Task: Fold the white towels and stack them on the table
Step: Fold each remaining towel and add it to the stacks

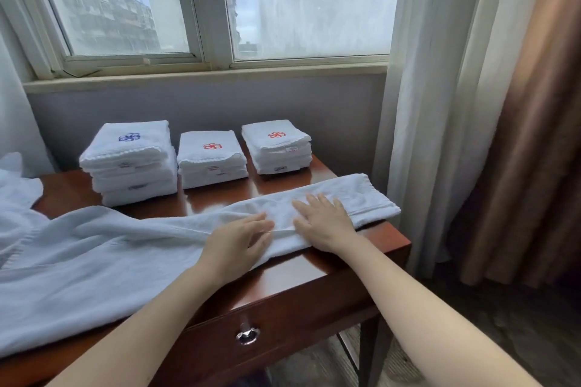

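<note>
A left hand and a right hand lie flat, fingers straight and holding nothing, on a long white towel stretched under them across a wooden table. Stacks of folded towels stand behind, apart from the fingers.

- There is only one view, from a camera worn on the person's head.
- It looks forward and down, over both forearms, onto the tabletop, which lies close below.
- The left hand and the right hand sit near the middle of the frame, with the arms coming in from the bottom edge.
- Straight ahead it faces the window, behind the far edge of the tabletop.
- The curtain fills the right side.
- The wide lens bends straight lines near the edges.
</note>
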A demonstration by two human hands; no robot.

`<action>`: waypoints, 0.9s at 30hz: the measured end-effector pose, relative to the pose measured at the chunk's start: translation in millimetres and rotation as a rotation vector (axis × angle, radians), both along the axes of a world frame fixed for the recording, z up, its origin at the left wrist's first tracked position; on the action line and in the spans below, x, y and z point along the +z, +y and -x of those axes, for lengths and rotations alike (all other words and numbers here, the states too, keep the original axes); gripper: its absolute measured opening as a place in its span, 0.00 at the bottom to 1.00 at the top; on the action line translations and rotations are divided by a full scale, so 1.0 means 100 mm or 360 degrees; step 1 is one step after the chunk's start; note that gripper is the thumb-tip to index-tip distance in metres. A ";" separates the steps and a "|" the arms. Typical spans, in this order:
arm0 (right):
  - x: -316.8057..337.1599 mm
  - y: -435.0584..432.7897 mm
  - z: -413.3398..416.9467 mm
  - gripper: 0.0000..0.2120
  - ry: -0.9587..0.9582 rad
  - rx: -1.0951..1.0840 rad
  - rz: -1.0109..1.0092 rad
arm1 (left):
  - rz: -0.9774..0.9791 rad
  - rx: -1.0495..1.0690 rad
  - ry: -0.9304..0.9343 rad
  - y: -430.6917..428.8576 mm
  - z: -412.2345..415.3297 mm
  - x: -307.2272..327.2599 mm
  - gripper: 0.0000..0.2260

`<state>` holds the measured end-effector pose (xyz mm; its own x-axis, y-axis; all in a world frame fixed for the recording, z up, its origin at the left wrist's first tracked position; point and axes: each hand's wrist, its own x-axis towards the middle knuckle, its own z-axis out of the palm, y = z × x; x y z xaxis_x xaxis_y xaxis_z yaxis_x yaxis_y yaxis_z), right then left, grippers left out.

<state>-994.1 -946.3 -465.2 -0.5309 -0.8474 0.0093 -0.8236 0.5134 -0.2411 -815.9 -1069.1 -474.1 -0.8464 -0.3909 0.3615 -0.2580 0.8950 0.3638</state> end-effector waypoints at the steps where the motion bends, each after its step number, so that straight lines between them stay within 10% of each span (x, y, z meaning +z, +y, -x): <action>1: 0.01 0.00 0.01 0.26 0.0005 -0.0013 0.0012 | -0.0033 -0.0016 -0.0005 0.01 0.01 0.01 0.15; 9: 0.28 -0.37 -0.46 0.21 -0.0197 0.0246 0.0499 | 0.0019 0.0226 0.0187 -0.44 -0.51 0.37 0.10; 27: 0.42 -2.22 -1.80 0.17 -0.0499 0.0583 0.0203 | -0.0030 0.0785 -0.0340 -2.01 -1.93 0.39 0.27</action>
